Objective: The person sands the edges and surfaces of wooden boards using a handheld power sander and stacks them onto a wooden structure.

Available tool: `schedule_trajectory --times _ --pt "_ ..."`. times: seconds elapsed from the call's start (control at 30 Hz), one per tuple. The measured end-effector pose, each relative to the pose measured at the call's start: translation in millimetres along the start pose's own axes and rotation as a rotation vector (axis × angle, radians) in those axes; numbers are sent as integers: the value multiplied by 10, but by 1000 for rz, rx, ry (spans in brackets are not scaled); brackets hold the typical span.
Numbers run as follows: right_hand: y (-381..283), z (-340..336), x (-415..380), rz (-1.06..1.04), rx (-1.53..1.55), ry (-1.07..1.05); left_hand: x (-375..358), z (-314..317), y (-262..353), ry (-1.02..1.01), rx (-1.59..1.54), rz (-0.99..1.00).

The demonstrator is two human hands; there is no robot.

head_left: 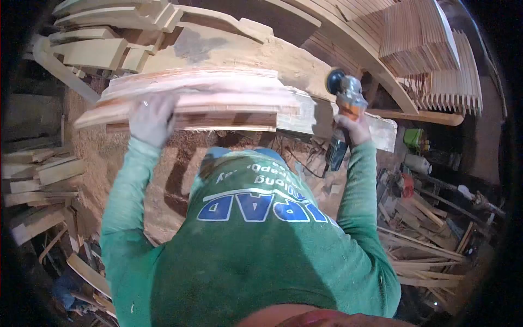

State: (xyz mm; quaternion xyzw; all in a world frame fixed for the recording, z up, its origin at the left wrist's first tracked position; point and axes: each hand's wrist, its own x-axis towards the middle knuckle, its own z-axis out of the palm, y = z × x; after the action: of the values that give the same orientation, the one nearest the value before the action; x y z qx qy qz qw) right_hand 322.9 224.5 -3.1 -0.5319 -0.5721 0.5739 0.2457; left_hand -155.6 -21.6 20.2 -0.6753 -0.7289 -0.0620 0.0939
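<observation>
My right hand (355,129) is wrapped around the body of an angle grinder (351,101), whose round dark disc (334,82) points up and to the left, apart from the boards. At the left, my left hand (153,119) grips a wooden board (229,100) at its near edge; the hand and board are smeared by motion. That board lies over other pale reddish boards (250,122) on a rough timber workbench (313,117). The fingertips of my left hand are partly hidden by blur.
Cut wood pieces (98,52) are piled at the back left. Stacked slatted wood (419,41) stands at the back right. Scrap wood (425,223) litters the floor on the right, near a green object (415,139). More offcuts (46,173) lie at the left.
</observation>
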Motion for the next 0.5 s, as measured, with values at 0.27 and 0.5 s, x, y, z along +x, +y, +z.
schedule_trajectory --times 0.27,0.5 --pt "343 -19 -897 107 -118 238 1482 -64 -259 -437 5 -224" --pt "372 189 -1239 129 -32 53 1507 771 -214 -447 -178 -136"
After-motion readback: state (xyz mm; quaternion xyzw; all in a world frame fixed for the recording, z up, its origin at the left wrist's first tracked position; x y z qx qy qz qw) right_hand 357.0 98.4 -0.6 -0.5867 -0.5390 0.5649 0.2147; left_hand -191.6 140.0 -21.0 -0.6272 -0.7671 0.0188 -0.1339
